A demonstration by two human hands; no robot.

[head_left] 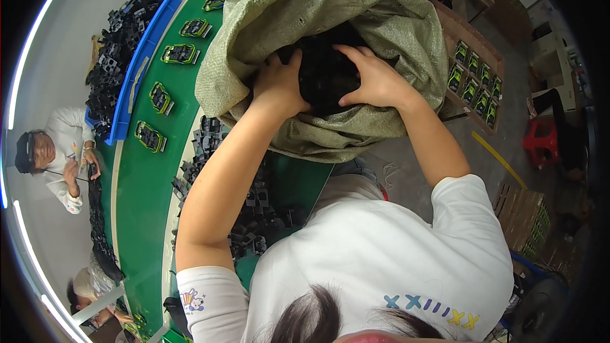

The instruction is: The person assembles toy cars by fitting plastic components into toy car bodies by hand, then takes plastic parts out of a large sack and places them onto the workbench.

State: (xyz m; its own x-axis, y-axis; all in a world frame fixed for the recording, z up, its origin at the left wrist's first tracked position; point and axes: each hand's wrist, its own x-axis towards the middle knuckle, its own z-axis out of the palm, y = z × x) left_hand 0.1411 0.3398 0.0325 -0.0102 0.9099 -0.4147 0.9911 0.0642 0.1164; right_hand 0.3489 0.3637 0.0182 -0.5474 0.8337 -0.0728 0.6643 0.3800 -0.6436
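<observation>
A large olive-green woven sack [324, 136] stands in front of me with its mouth rolled wide. Both my hands reach down into it. My left hand [279, 82] and my right hand [375, 79] cup a dark clump of black plastic parts [327, 79] from its two sides. Thumbs and forefingers show, set apart around the clump; the other fingers are partly hidden in the sack. The parts are too dark to tell their exact shape. Beneath my left forearm, more black plastic parts [254, 216] lie loose on the green table.
Left of the sack runs a green conveyor belt [143, 178] carrying several green-and-black toy cars [181, 54]. A blue bin [130, 98] heaped with black parts stands beyond it, near a co-worker [60, 159]. At right are a carton [473, 67] of toy cars and a red stool [540, 143].
</observation>
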